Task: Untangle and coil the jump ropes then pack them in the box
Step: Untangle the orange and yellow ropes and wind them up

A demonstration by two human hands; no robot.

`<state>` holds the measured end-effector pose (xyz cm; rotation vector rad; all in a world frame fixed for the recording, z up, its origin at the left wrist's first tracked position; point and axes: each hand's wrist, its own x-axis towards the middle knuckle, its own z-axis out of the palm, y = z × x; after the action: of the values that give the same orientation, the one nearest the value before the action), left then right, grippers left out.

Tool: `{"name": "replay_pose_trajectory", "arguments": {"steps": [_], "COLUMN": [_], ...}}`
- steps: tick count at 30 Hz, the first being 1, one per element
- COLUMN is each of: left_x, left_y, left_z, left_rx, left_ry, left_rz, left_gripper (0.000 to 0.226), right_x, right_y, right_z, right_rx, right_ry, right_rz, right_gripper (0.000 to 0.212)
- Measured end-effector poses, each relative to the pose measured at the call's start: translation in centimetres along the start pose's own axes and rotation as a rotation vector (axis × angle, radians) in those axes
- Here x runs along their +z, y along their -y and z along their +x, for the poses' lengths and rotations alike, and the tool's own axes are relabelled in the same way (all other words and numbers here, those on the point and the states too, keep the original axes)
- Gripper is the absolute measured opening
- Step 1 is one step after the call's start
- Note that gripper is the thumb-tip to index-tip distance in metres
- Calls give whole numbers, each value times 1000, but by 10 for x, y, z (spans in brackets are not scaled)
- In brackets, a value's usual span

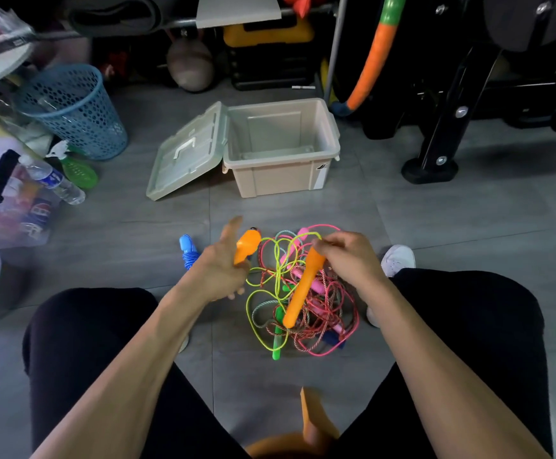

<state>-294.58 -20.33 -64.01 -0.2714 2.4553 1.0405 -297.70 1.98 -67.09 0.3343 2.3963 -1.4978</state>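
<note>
Grey floor tiles (435, 233) carry everything, and nearest, between the person's knees, lies a tangle of ropes (303, 293) in yellow-green, pink and red. Above it the right hand (353, 256) pinches one orange handle (303, 286) at its top, the handle hanging tilted over the heap, while the left hand (220, 260) holds a second orange handle (247, 246) against the palm with its fingers stretched forward, a blue handle (187, 246) lying just beyond its wrist. Farther off the box (280, 180) stands open, its lid (184, 154) propped against its left side, and a blue basket (74, 111) sits well to the left.
</note>
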Motion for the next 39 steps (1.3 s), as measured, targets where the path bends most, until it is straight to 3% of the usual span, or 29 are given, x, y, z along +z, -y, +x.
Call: {"name": "replay_pose_trajectory", "arguments": {"steps": [2, 4, 16, 17, 19, 21, 22, 23, 26, 30, 34, 39], "left_x": [3, 5, 28, 29, 31, 32, 31, 30, 25, 23, 29, 44], "left_y": [1, 1, -4, -4, -3, -2, -2, -1, -2, -3, -4, -8], "left_z": [3, 3, 0, 1, 2, 2, 1, 0, -3, -8, -11, -7], "left_rx": [46, 109, 227, 236, 257, 286, 302, 315, 333, 347, 392, 435], "left_ry": [-176, -254, -61, -52, -52, -68, -72, -72, -29, -37, -264, -490], "left_rz": [-24, -18, 99, 123, 200, 265, 277, 287, 303, 313, 482, 752], "left_gripper": [28, 12, 35, 36, 32, 32, 32, 33, 29, 26, 31, 57], "right_x": [5, 10, 25, 25, 24, 22, 21, 20, 24, 27, 23, 20], "right_y": [-2, 0, 11, 11, 6, 0, 0, 2, 6, 9, 15, 17], "right_z": [-4, -8, -18, -18, -16, -15, -16, -16, -16, -18, -10, -3], "right_rx": [156, 228, 216, 211, 114, -88, -196, -300, -522, -441, -402, -267], "right_ry": [38, 93, 142, 137, 53, -145, -222, -238, -62, -22, -127, -203], "right_rz": [214, 397, 699, 657, 330, -45, -114, -110, -149, -218, -231, -177], "right_gripper": [13, 8, 11, 13, 23, 32, 30, 26, 30, 53, 58, 57]}}
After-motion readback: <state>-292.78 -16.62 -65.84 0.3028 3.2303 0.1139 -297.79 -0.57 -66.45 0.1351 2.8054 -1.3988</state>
